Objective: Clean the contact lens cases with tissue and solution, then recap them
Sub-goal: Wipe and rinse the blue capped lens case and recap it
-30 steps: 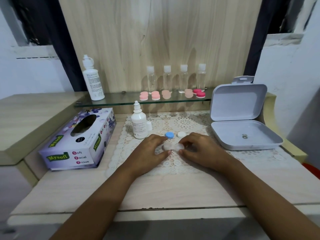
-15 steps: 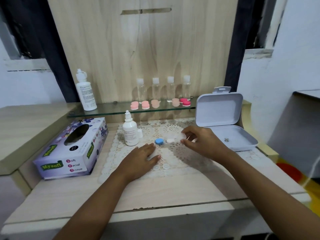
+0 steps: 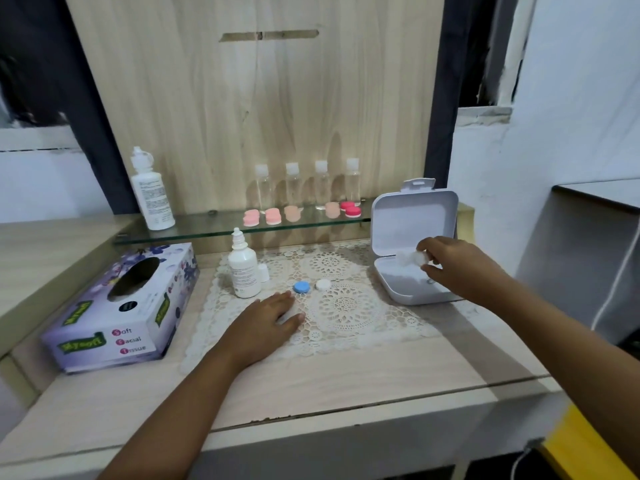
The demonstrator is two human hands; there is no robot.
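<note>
Reaching right, the right hand [image 3: 450, 268] pinched a white wad [image 3: 417, 258], likely used tissue, over the open white box [image 3: 412, 216], probably to drop it, while the left hand [image 3: 266, 320] lay flat, fingers straight, on the lace mat [image 3: 346, 306] near the blue cap [image 3: 301, 287] and white cap [image 3: 322, 285] awaiting recapping.

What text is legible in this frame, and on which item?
"Mysoft": tissue box, green labels.
"Soft Facial Tissue": same box, front face.
Tall white bottle: print too small to read.
Small dropper bottle: print too small to read.
</note>
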